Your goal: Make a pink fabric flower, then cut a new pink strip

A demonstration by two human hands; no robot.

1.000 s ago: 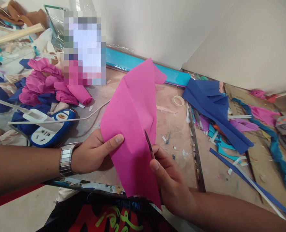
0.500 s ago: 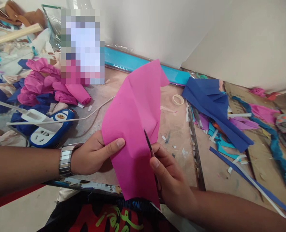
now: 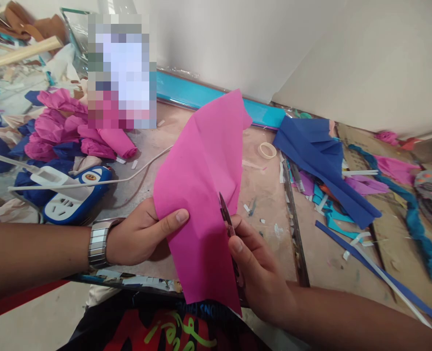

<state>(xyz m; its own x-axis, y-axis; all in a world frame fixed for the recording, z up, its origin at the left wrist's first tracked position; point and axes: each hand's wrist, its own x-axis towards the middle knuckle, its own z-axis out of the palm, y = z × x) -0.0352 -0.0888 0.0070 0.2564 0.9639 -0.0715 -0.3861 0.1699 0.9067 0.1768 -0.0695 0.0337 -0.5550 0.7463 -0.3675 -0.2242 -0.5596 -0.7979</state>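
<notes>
A large sheet of pink crepe paper (image 3: 197, 170), looking thin and slightly creased, hangs over the table's front edge. My left hand (image 3: 146, 234) pinches its left side, thumb on top and fingers underneath. In my right hand (image 3: 257, 265) is a pair of dark scissors (image 3: 226, 214), closed around the handles, which my fingers largely hide. The blades point up and away and lie at the paper's right part, along a cut line. Below the scissors, the lower strip of the sheet hangs toward my lap.
A blue and white power strip (image 3: 77, 195) with a white cable lies left, by crumpled pink and blue paper (image 3: 51, 129). A tape ring (image 3: 267, 150) sits beyond the sheet. Folded blue paper (image 3: 310, 146) and cut strips lie right. A long turquoise pack (image 3: 197, 92) runs along the back.
The scissors have shifted slightly in my right hand, and their blades now show a little more apart. My left hand and the pink sheet stay almost in place.
</notes>
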